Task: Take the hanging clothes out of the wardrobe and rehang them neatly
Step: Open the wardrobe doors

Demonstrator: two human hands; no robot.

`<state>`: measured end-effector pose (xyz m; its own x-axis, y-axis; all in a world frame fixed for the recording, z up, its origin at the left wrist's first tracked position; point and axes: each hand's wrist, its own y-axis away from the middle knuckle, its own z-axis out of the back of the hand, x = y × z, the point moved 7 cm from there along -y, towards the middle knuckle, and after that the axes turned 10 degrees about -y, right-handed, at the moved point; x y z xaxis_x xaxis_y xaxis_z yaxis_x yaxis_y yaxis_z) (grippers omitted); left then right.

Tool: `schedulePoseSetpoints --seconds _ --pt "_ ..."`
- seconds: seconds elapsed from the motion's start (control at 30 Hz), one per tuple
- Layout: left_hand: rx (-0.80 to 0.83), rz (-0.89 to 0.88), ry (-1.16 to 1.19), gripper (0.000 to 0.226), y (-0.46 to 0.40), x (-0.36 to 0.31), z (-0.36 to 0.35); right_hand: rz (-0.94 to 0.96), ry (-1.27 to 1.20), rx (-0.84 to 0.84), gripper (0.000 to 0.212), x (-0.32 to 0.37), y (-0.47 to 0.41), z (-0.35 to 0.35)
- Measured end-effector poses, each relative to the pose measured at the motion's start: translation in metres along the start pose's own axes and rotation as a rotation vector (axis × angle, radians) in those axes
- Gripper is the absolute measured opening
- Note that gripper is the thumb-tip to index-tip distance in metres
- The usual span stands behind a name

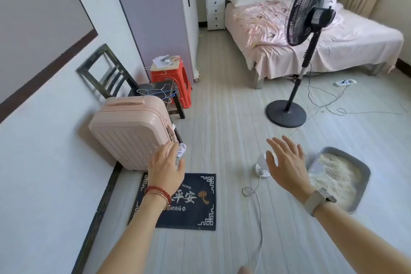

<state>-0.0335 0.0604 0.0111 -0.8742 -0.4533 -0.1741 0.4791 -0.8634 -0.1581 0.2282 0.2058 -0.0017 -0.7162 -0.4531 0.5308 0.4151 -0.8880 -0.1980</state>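
Clothes are nowhere in sight yet; both hands are spread wide and hold nothing, the left hand (166, 167) hovering by the pink suitcase (131, 131), the right hand (287, 160) over the floor. Step past the cable (259, 224), collect the wire hangers (155, 92) on the chair, then open the wardrobe (155, 11) beyond.

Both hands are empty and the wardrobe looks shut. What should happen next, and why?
Probably walk forward to the wardrobe and open its door. Both the left hand and right hand are open and hold nothing, no clothes show yet, and the wardrobe stands well ahead, past the pink suitcase and red stool.
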Motion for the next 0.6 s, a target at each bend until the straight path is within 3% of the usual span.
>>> schedulePoseSetpoints --seconds 0.23,0.47,0.6 --pt "0.104 -0.032 -0.034 0.045 -0.087 -0.001 -0.065 -0.086 0.03 0.154 0.042 -0.034 -0.066 -0.062" --pt "0.134 -0.061 -0.059 0.04 -0.256 -0.035 -0.103 -0.099 0.01 0.245 0.04 -0.064 -0.233 -0.091" --pt "0.056 -0.105 -0.07 0.037 -0.384 -0.064 -0.088 -0.058 -0.011 0.212 0.04 -0.063 -0.35 -0.089"
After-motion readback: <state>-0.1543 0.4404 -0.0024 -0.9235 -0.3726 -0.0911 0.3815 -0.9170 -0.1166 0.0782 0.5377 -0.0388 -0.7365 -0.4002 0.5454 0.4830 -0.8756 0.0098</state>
